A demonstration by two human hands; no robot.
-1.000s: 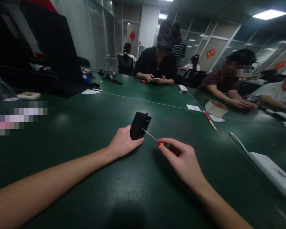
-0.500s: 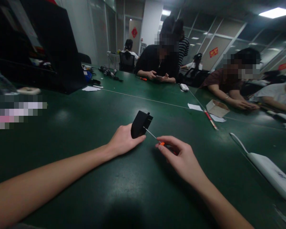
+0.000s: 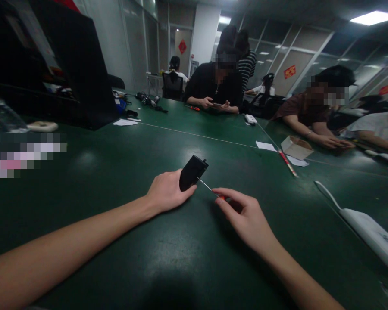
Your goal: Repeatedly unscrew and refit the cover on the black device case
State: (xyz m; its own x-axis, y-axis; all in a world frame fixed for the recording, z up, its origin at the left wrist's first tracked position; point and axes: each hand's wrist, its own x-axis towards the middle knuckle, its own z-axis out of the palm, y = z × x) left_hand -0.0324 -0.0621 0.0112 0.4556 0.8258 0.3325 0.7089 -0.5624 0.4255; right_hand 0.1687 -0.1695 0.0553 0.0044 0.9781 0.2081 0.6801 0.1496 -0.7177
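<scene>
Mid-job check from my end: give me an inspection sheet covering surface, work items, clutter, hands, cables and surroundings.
Surface: green tabletop, light glinting off it.
Work items: black case; screwdriver, tip at the case's side, contact unclear.
Clutter: open-topped box and red-and-white stick, beyond the right hand.
Hands: left grips the case; right holds the screwdriver.
Cables: white cable at a white block.
Surroundings: person in black across the table; dark panel at left.

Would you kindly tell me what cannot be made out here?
In the head view:
Screwdriver handle: mostly hidden by the right hand.
Black case: lower end covered by the left hand.
Screwdriver tip: too small to place exactly.
White power strip: cut off by the right edge.
</scene>
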